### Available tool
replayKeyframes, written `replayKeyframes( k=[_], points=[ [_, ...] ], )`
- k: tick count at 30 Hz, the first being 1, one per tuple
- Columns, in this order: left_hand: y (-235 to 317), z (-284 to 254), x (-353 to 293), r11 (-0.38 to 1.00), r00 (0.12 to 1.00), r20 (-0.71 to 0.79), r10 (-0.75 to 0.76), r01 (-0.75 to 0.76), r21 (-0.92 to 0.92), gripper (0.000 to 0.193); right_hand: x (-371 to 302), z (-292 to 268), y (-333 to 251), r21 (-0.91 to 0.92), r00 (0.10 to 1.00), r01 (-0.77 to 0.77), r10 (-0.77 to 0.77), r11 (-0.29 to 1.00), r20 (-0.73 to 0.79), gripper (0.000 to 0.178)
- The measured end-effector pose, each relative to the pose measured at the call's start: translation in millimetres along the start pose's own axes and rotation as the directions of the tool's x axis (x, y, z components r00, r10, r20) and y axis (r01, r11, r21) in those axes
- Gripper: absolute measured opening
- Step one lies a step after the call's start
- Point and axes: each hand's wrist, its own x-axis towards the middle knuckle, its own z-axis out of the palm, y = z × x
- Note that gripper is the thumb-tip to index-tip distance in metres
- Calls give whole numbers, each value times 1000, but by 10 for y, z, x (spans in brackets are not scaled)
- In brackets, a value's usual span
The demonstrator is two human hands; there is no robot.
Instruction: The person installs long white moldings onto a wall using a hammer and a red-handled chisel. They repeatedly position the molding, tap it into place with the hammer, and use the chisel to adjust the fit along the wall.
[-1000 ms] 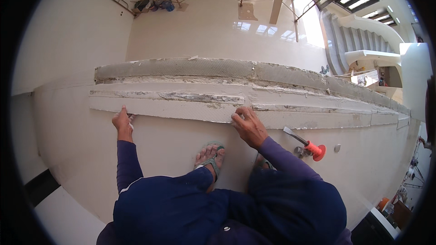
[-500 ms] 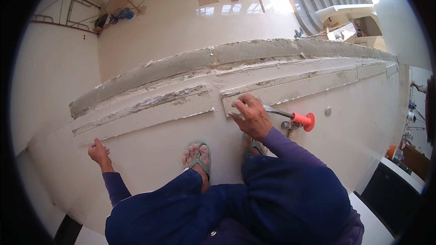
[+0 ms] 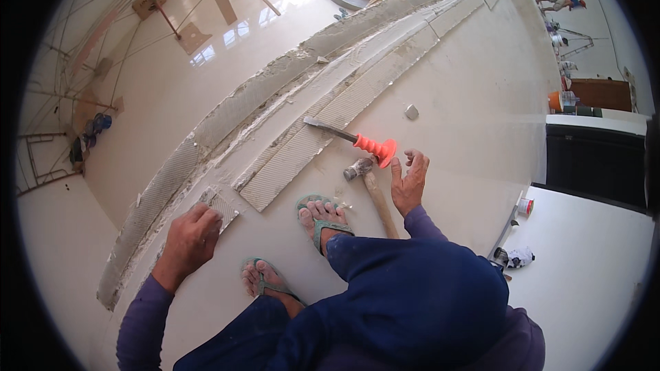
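My left hand [image 3: 189, 244] is curled closed over a short ribbed grey-white strip [image 3: 225, 207]; its palm side is hidden, so what it grips, if anything, does not show. A longer ribbed strip [image 3: 275, 176] begins just right of that one, across a small gap. Over its edge lies a chisel [image 3: 337, 130] with an orange grip and a round guard. My right hand [image 3: 410, 182] is open, thumb and fingers apart, near that guard. Below the grip lies a hammer [image 3: 379, 203] with a metal head and a wooden handle.
A rough, broken ledge edge [image 3: 254, 82] curves beyond the strips, with a lower floor past it. Both my sandalled feet [image 3: 323, 220] are on the pale surface. A small grey block [image 3: 411, 111] lies farther right. Scaffolding [image 3: 155, 0] stands far left; another person [image 3: 564, 3] is at far right.
The view has turned to the right. My right hand has moved from the longer strip's end to beside the chisel's guard. My left hand has come from the other strip's far left to its right end.
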Motion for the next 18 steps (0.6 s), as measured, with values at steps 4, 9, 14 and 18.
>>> replayKeyframes(
  k=[4, 9, 14, 18],
  points=[
    [214, 92, 1120, 887, 842, 421, 337, -434, 158, 6, -227, -88, 375, 114, 971, -183, 162, 976, 173, 46],
    [576, 965, 2316, 699, 753, 283, 594, -658, 282, 23, -414, -160, 337, -100, 853, 86, -21, 991, 521, 56],
    [952, 1742, 2842, 777, 814, 278, 510, -575, 256, 23, -498, 104, 136, -252, 879, 115, 20, 961, 477, 50],
    [839, 1922, 2753, 820, 845, 137, 517, -535, 204, 22, -613, 268, 112, -308, 896, 118, 32, 944, 442, 40]
  ],
)
